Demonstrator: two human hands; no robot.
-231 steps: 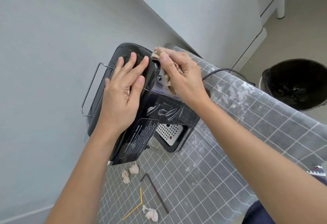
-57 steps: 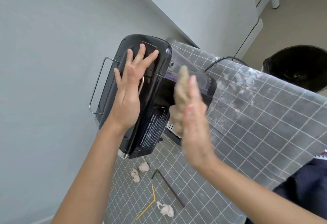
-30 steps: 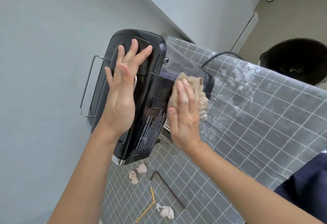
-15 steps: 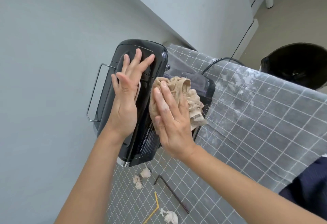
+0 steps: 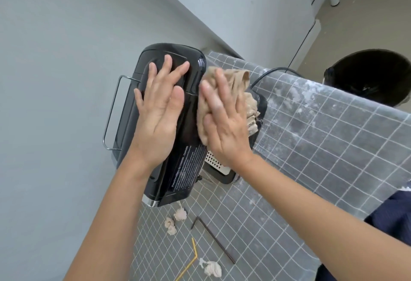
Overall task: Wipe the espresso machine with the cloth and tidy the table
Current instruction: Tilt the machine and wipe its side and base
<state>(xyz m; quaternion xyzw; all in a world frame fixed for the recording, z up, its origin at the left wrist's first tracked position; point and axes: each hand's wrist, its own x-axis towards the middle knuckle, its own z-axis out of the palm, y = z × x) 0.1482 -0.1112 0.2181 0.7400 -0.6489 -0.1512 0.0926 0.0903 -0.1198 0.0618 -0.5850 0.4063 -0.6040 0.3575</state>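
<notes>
Littering the table (image 5: 311, 169): paper wads (image 5: 175, 219), straws (image 5: 213, 239), beside machine (image 5: 189, 169).

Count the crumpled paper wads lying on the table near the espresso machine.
3: two wads lie side by side just below the espresso machine, and a third lies nearer the camera beside the yellow straw. The arms may hide more.

Right hand (image 5: 224, 125) presses cloth (image 5: 240, 85) on machine (image 5: 189, 169)
</notes>
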